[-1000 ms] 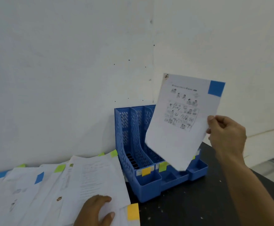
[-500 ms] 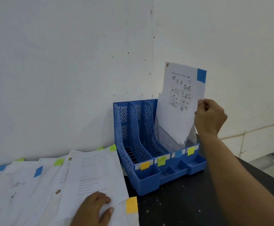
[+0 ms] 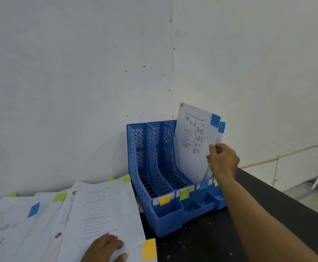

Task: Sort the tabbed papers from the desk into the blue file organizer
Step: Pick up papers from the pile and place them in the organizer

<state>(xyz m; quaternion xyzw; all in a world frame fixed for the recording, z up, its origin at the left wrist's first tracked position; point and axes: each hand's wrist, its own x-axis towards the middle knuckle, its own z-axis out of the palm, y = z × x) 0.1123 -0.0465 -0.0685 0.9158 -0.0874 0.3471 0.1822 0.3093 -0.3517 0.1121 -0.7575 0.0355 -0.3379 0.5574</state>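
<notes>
The right hand (image 3: pixel 223 160) is pinching a blue-tabbed sheet (image 3: pixel 194 140) by its right edge, its grip closed on the paper, and the sheet is standing in the rightmost slot of the blue file organizer (image 3: pixel 154 167), at about two o'clock from the middle of the view. Another blue tab (image 3: pixel 221 127) is showing just behind it, so that slot looks to be holding at least one sheet already. The two slots to the left, marked at the front with a yellow label (image 3: pixel 164 200) and a green label (image 3: pixel 184 193), are looking empty as far as the view shows.

The left hand (image 3: pixel 105 249) is resting flat, fingers relaxed, on the pile of papers (image 3: pixel 60 220) spread over the tabletop (image 3: pixel 267 214) at about seven o'clock. Green, blue and yellow tabs are sticking out of that pile, among them a yellow tab (image 3: pixel 149 249) just beside the hand.

By my judgement the sorting is only beginning: one or two blue sheets are filed, and most of the pile is waiting.
</notes>
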